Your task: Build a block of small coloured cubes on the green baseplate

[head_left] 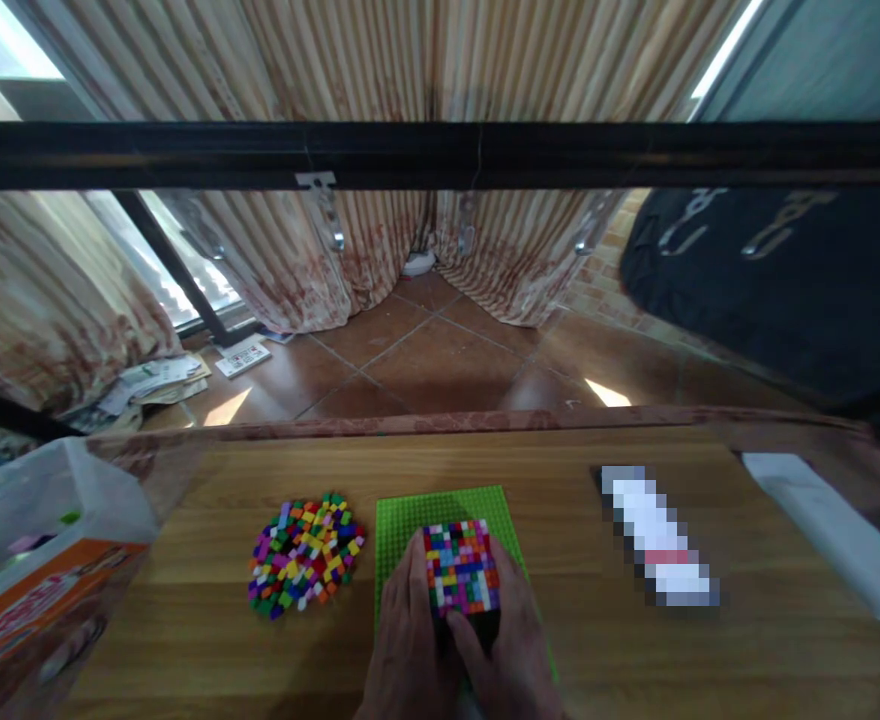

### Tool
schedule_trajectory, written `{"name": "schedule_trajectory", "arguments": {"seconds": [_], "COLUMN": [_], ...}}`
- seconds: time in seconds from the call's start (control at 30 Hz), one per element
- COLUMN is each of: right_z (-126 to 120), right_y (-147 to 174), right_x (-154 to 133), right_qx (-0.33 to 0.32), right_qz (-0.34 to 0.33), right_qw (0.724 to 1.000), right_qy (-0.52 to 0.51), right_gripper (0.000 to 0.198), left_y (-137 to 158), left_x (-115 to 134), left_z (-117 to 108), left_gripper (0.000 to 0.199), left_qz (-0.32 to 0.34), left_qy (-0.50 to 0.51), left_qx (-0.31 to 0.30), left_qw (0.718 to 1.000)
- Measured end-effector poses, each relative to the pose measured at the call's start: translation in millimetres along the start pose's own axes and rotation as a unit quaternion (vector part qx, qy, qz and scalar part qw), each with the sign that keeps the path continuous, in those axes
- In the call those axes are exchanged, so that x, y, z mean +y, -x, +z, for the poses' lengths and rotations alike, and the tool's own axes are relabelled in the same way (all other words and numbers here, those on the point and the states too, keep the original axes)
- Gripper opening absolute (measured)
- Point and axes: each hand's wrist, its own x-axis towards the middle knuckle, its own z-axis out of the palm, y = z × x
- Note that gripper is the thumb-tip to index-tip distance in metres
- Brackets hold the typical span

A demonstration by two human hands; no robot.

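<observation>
A block of small multicoloured toy bricks [462, 565] sits over the green studded baseplate [410, 515]. Its top shows a tight mosaic of colours, while the near part looks dark. Along the block's left side lies my left hand [408, 625], its fingers pressed together against it. My right hand [516, 630] grips the opposite side, with a thumb on the near edge. Whether the block rests on the baseplate or is held just above it, I cannot tell. To the left, a pile of loose coloured bricks [306, 552] lies on the wooden table [552, 470].
A blurred-out phone-like object [657, 540] lies on the table's right. Beyond the left edge stands a translucent tub [102, 490] with an orange label. A white item [830, 530] is at the right edge. Behind, a black bar [410, 155] with hooks crosses before the curtains.
</observation>
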Motion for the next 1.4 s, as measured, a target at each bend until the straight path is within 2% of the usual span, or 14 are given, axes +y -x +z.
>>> {"name": "schedule_trajectory", "arguments": {"seconds": [0.13, 0.33, 0.4, 0.57, 0.77, 1.1, 1.27, 1.4], "right_z": [0, -7, -10, -12, -11, -2, 5, -10], "right_y": [1, -8, -13, -19, -22, -24, -40, -64], "right_x": [0, -10, -11, -16, -17, -11, -14, -13], "right_qx": [0.001, -0.002, -0.005, 0.016, 0.026, 0.023, 0.028, 0.003], "right_qz": [-0.004, 0.025, 0.029, 0.022, 0.024, 0.048, 0.054, 0.064], "right_qw": [1.000, 0.999, 0.999, 0.997, 0.995, 0.989, 0.990, 0.993], "right_qy": [0.010, -0.027, -0.043, -0.072, -0.098, -0.135, -0.130, -0.104], "right_gripper": [0.085, 0.076, 0.074, 0.073, 0.071, 0.073, 0.071, 0.072], "left_y": [0, -7, -11, -17, -19, -17, -33, -45], "left_x": [-2, 6, 8, 9, 7, -2, -13, -18], "left_z": [2, 2, 2, -2, -8, 1, 5, 5], "left_gripper": [0.081, 0.078, 0.080, 0.077, 0.081, 0.081, 0.083, 0.084], "left_qz": [-0.005, -0.008, 0.003, -0.017, -0.023, -0.010, -0.032, -0.031], "left_qy": [0.001, 0.024, 0.038, 0.086, 0.108, 0.095, 0.087, 0.100], "left_qx": [-0.003, 0.011, 0.005, -0.027, -0.026, -0.013, 0.005, -0.010], "left_qw": [1.000, 1.000, 0.999, 0.996, 0.994, 0.995, 0.996, 0.994]}}
